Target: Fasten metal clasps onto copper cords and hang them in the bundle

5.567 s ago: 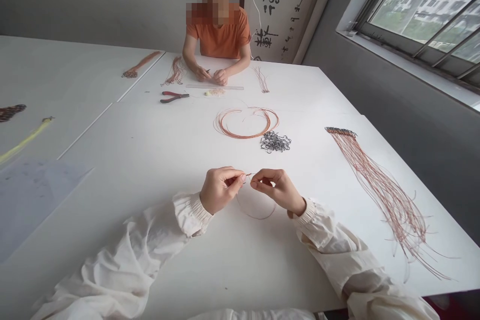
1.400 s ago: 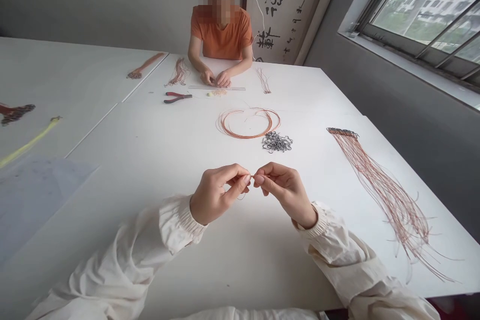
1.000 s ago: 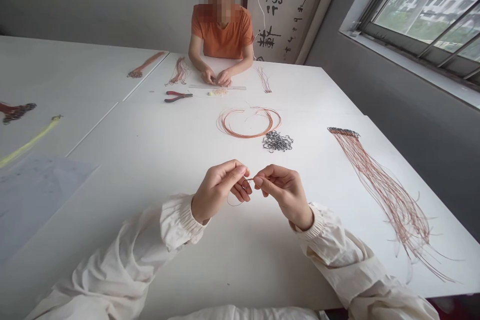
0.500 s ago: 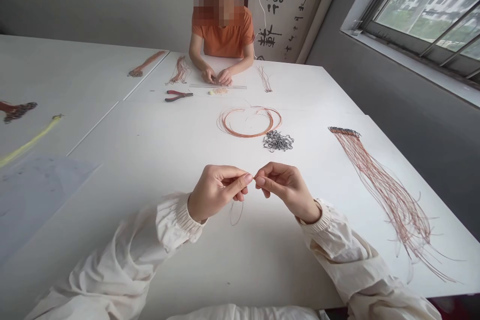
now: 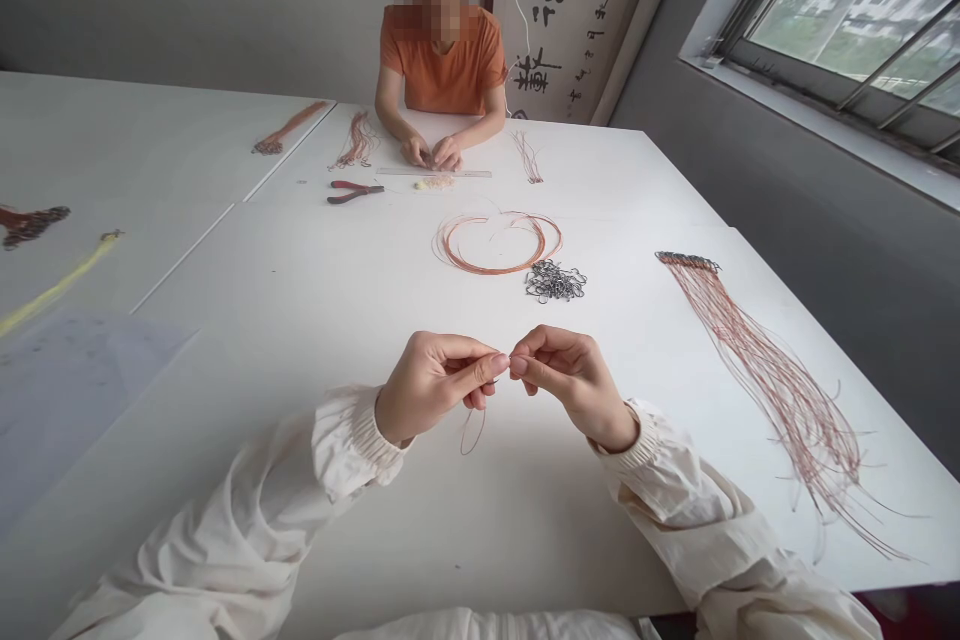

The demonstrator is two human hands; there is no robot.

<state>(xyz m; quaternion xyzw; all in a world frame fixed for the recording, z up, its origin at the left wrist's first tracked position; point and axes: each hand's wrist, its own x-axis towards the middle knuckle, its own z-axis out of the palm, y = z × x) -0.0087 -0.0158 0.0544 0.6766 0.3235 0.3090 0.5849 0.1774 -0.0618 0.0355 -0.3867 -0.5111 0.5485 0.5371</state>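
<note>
Over the near part of the white table, my left hand [image 5: 442, 375] and my right hand [image 5: 566, 375] meet fingertip to fingertip, both closed in a pinch. A small dark fish hook [image 5: 494, 381] shows partly at the left fingers, mostly hidden by them. Below that hand hangs a thin loop of orange-brown fishing line [image 5: 472, 435]. Between the two pinches a tiny bit of line runs to the right fingertips. Beyond my hands lie a pile of dark fish hooks [image 5: 555, 281] and a coil of orange line [image 5: 495, 270].
A long bundle of hooked lines [image 5: 757, 360] lies on the right. Across the table [image 5: 337, 270] a person in an orange top [image 5: 450, 70] works near red-handled pliers [image 5: 352, 191] and a clear ruler [image 5: 435, 173]. On the left are a yellow bundle [image 5: 60, 282] and a plastic sheet [image 5: 90, 380].
My hands stay pinched together in nearly the same place. The dark hook tip now shows below the left fingers, and the hanging loop has shifted slightly.
</note>
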